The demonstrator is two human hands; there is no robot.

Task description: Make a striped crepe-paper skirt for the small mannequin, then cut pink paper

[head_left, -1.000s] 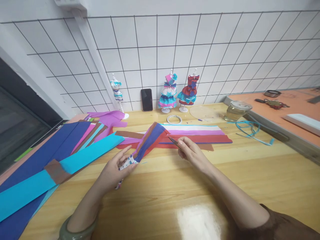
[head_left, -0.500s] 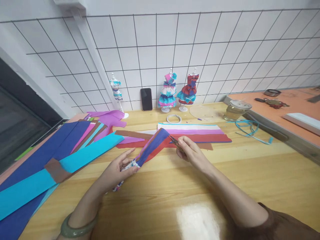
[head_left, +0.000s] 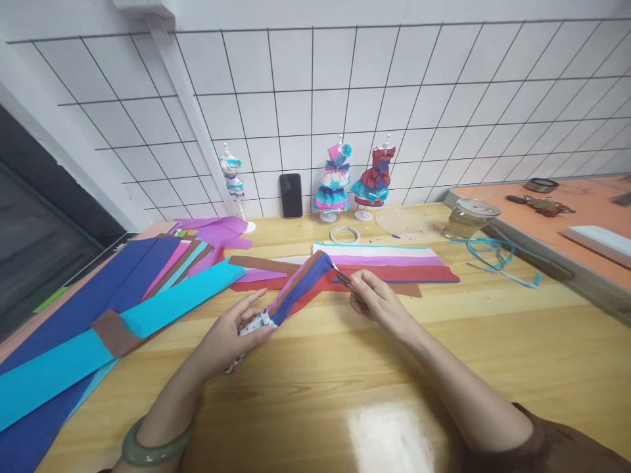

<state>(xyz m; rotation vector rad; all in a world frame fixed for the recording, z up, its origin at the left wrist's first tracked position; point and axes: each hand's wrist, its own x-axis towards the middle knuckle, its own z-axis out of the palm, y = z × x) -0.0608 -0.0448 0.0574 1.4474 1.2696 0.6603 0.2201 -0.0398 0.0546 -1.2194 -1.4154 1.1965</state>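
Note:
My left hand (head_left: pixel 239 332) is closed around a white floral-patterned cloth piece (head_left: pixel 257 322). From its upper end a bundle of layered strips (head_left: pixel 302 289) in purple, brown, blue and red slants up to the right. In my right hand (head_left: pixel 377 299) is a small pair of scissors (head_left: pixel 349 284), whose tips touch the bundle's upper right end. Behind the hands, flat strips (head_left: pixel 394 270) in white, purple and red lie on the wooden table (head_left: pixel 315 401).
Long blue and cyan strips (head_left: pixel 182 294) cover the left side. Small dressed mannequins (head_left: pixel 332 187), a phone (head_left: pixel 290 196) and a tape ring (head_left: pixel 344 234) stand or lie at the back. A jar (head_left: pixel 468 220) and cyan ribbon (head_left: pixel 493 256) are at right.
The view has shifted slightly, moving the background a little to the right. More of the brown layer shows on the bundle. Both hands keep their holds.

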